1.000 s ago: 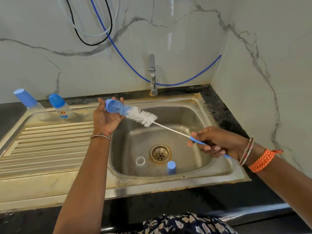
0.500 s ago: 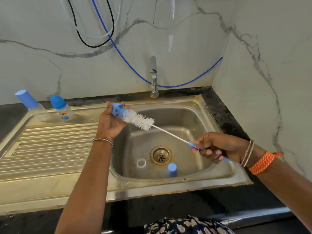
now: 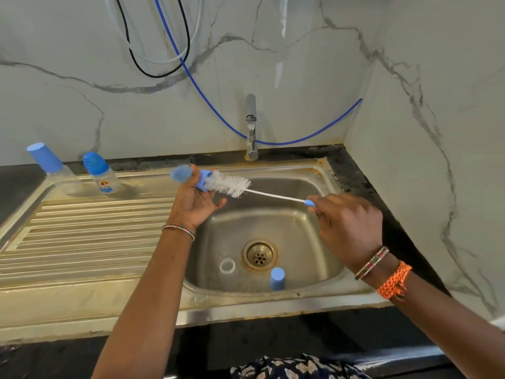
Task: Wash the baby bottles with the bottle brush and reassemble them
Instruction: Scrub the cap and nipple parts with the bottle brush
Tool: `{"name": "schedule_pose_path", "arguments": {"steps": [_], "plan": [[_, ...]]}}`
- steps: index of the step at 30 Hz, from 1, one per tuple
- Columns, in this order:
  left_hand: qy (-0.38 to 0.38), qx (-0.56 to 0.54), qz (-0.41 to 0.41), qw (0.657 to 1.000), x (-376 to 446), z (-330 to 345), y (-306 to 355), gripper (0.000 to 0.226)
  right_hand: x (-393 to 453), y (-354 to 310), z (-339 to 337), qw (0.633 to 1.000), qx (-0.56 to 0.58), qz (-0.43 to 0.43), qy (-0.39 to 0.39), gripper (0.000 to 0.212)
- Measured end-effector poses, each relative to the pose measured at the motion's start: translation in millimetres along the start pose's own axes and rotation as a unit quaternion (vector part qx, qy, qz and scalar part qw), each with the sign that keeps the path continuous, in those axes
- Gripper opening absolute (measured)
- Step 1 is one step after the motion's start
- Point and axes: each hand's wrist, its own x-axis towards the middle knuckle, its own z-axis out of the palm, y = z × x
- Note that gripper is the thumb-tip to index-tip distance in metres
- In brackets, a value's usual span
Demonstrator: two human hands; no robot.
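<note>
Head view looks down on both hands raised over the steel sink (image 3: 322, 170). Palm up, the left hand (image 3: 195, 199) curls its fingers (image 3: 194, 170) round a small blue ribbed bottle cap (image 3: 200, 180), with white bristles of the bottle brush (image 3: 232, 186) pushed into its mouth. Knuckles up, the right hand (image 3: 347, 228) pinches the brush's blue handle, whose thin white stem runs straight to the fluffy bristle head. Inside the basin, beside the round brass-toned drain (image 3: 259, 254), stand a clear bottle body (image 3: 227, 272) with an open mouth and a blue cylindrical cover (image 3: 277, 279). On the ridged drainboard (image 3: 82, 242) at far left stand two clear bottles, one with a tall blue cover (image 3: 50, 166), one with a printed label (image 3: 102, 175).
</note>
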Motion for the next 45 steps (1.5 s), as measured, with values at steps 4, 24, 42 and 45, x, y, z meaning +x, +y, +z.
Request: {"name": "schedule_pose_path", "arguments": {"steps": [4, 24, 42, 45], "plan": [[-0.066, -0.079, 0.010, 0.995, -2.1, 4.6, 4.2, 0.058, 17.3, -4.6, -6.9, 0.758, 0.403, 0.353, -0.372, 0.026], [0.115, 0.009, 0.107, 0.987, 23.1, -21.8, 25.2, 0.053, -19.1, -0.2, -35.9, 0.989, -0.064, -0.125, -0.043, 0.026], [0.162, -0.017, 0.046, 0.986, 13.8, -22.0, 26.4, 0.052, -10.8, 4.9, -31.5, 0.985, -0.123, -0.121, 0.010, 0.034], [0.172, -0.004, 0.014, 0.985, 13.4, -18.5, 21.7, 0.054, -14.5, 5.3, -28.4, 0.986, -0.108, -0.120, 0.046, 0.034]]}}
